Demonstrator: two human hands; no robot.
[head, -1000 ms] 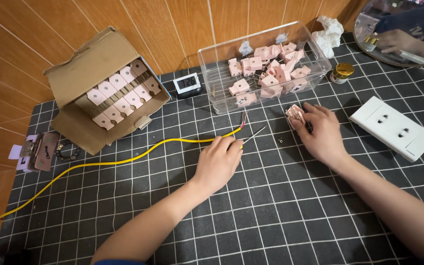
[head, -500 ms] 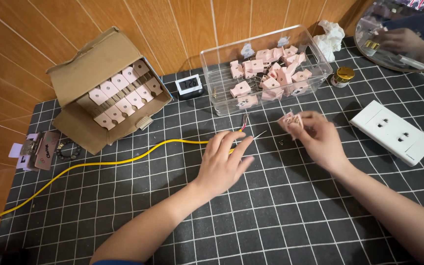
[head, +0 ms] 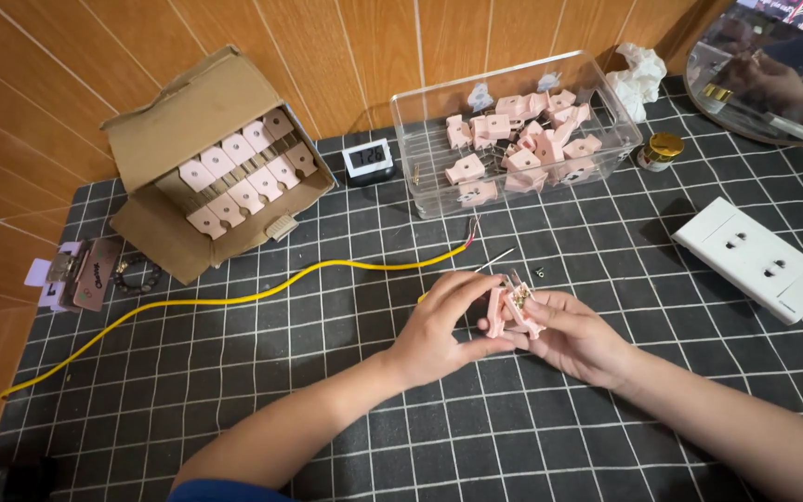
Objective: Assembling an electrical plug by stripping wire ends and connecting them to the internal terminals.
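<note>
1. Head view: both hands meet near the middle of the black grid mat [head: 234, 390], a little toward its right side. The left hand [head: 439, 330] and the right hand [head: 573, 335] pinch one small pink plastic part [head: 510, 311] between their fingertips, held just above the mat with metal contacts showing at its top.
2. A yellow wire [head: 234, 299] runs from the mat's left edge toward the hands; its bare end lies just behind the left hand's fingers.
3. Along the mat's far edge stands a clear plastic bin [head: 597, 149] holding more pink parts, with a small digital clock [head: 367, 160] just left of it.
4. At the far left corner an open cardboard box [head: 155, 139] holds rows of pale parts.
5. A white double socket [head: 759, 258] lies near the right edge, well apart from the hands. A small gold-lidded jar [head: 659, 151] stands right of the bin.
</note>
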